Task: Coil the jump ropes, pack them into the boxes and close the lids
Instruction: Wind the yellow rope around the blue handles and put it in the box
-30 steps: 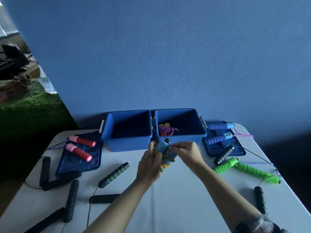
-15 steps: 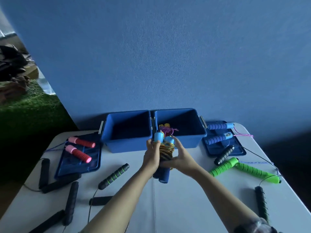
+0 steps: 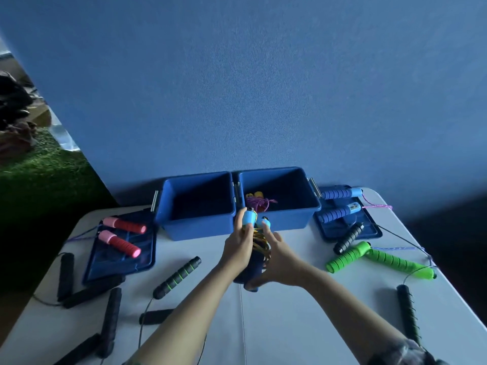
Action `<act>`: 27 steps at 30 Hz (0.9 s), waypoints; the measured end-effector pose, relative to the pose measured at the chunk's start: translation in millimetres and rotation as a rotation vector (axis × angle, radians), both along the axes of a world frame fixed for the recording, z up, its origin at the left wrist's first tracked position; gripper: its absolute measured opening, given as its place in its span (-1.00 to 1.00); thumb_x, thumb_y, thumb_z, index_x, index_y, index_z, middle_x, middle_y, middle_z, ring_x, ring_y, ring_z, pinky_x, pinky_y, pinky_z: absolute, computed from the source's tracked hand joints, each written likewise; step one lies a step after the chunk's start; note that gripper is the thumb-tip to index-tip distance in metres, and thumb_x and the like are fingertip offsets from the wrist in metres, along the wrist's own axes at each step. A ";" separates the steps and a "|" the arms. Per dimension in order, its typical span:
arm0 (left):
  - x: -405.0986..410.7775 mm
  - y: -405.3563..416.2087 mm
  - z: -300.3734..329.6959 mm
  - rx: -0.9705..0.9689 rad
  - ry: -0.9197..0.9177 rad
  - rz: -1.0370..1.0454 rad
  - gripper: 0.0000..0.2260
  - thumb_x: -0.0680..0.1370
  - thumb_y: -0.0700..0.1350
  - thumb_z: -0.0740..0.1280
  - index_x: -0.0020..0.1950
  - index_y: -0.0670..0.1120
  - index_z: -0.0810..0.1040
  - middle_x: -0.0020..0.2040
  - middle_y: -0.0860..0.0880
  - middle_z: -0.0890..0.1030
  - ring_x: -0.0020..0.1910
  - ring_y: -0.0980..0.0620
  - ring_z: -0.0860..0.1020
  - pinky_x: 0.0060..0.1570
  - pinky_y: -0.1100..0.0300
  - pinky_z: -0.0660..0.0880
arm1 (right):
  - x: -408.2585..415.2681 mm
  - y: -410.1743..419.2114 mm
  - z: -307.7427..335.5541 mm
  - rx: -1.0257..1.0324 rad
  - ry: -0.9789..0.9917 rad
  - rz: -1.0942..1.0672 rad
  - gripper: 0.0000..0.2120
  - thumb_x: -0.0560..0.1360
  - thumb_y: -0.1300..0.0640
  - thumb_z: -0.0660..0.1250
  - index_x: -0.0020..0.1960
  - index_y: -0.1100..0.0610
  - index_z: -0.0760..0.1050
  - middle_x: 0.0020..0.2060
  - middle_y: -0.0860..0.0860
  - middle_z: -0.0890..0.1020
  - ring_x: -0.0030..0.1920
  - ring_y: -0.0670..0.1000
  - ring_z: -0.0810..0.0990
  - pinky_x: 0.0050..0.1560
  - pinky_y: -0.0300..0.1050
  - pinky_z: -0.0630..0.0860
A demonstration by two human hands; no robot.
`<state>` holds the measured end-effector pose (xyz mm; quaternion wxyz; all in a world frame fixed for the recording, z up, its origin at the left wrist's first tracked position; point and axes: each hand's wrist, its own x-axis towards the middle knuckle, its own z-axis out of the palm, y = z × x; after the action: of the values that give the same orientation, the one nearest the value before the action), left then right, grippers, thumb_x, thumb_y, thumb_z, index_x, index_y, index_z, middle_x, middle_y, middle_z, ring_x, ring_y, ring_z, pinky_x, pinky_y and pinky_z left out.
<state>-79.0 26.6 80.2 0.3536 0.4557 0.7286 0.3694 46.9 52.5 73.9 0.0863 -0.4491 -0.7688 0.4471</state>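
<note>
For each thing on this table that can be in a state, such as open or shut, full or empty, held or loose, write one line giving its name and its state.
left box: open, nothing visible inside.
right box: open, one coiled rope inside.
left lid: off, flat, pink handles on it.
right lid: off, flat, blue handles on it.
coiled rope: bundled, held upright.
left hand: gripping the bundle.
right hand: supporting the bundle, fingers spread.
green rope: loose, uncoiled.
</note>
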 end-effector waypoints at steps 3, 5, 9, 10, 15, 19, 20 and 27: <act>2.4 -2.4 -1.1 0.005 0.015 0.020 -0.61 0.66 0.10 0.01 0.50 0.20 0.10 0.10 -0.12 0.60 -0.09 -0.12 0.56 -0.29 0.19 0.32 | 1.7 0.0 -1.0 0.055 0.004 0.029 0.42 0.02 -0.01 0.68 0.52 -0.01 -0.29 0.36 -0.05 0.16 0.31 -0.04 0.32 0.26 -0.19 0.39; 3.0 -3.5 -3.4 0.032 0.013 0.030 -0.62 0.66 0.10 0.01 0.49 0.19 0.11 0.01 -0.07 0.60 -0.21 -0.03 0.52 -0.36 0.26 0.33 | 3.8 -0.5 -3.5 0.089 0.012 0.044 0.43 0.03 0.00 0.68 0.52 0.01 -0.32 0.42 -0.05 0.09 0.36 -0.04 0.27 0.31 -0.16 0.39; 2.7 -1.3 -4.9 0.088 0.011 0.031 -0.61 0.66 0.07 0.03 0.50 0.15 0.13 0.02 -0.02 0.59 -0.25 0.06 0.50 -0.38 0.44 0.33 | 4.4 -2.8 -6.5 0.177 0.001 0.057 0.41 0.06 0.02 0.65 0.51 0.05 -0.35 0.47 -0.03 -0.03 0.42 -0.03 0.22 0.30 -0.28 0.33; 2.7 -0.1 -5.0 0.089 0.004 0.038 -0.61 0.66 0.07 0.04 0.50 0.15 0.13 0.02 -0.02 0.59 -0.24 0.06 0.51 -0.37 0.45 0.34 | 4.2 -4.3 -7.0 0.202 -0.001 0.057 0.39 0.08 0.02 0.63 0.51 0.07 -0.35 0.48 -0.01 -0.07 0.44 -0.02 0.20 0.30 -0.33 0.28; 5.1 -2.3 -10.3 0.062 -0.014 0.080 -0.61 0.64 0.15 0.03 0.48 0.22 0.14 0.05 -0.12 0.64 -0.18 -0.02 0.56 -0.25 0.20 0.38 | 9.9 -6.5 -9.4 0.259 -0.021 0.114 0.35 0.09 -0.05 0.60 0.51 0.04 -0.33 0.47 -0.03 -0.12 0.39 0.00 0.29 0.32 -0.23 0.33; 8.1 -4.6 -15.5 0.082 -0.018 0.117 -0.61 0.66 0.07 0.05 0.50 0.18 0.14 0.03 -0.13 0.64 -0.14 -0.08 0.59 -0.26 0.19 0.36 | 13.7 -1.1 -13.3 0.269 -0.022 0.141 0.34 0.04 -0.08 0.58 0.52 0.00 -0.27 0.46 -0.07 -0.02 0.37 -0.02 0.31 0.33 -0.14 0.37; 9.3 -4.1 -16.8 0.071 -0.019 0.124 -0.60 0.66 0.06 0.05 0.50 0.16 0.13 0.07 -0.16 0.63 -0.06 -0.13 0.60 -0.23 0.19 0.35 | 15.5 0.3 -13.6 0.276 -0.016 0.153 0.33 0.04 -0.07 0.57 0.53 0.01 -0.25 0.45 -0.08 0.00 0.37 -0.03 0.30 0.33 -0.14 0.38; 12.2 -5.4 -27.0 0.069 -0.048 0.112 -0.58 0.65 0.11 0.07 0.51 0.20 0.11 0.17 -0.12 0.61 0.07 -0.13 0.59 -0.15 0.21 0.37 | 24.8 6.9 -20.5 0.297 0.011 0.170 0.32 0.05 -0.07 0.61 0.53 0.00 -0.21 0.46 -0.11 -0.04 0.38 -0.09 0.28 0.31 -0.18 0.39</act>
<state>-66.8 21.3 53.2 0.3337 0.4173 0.7310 0.4244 71.7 59.4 53.3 0.1178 -0.3623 -0.8612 0.3364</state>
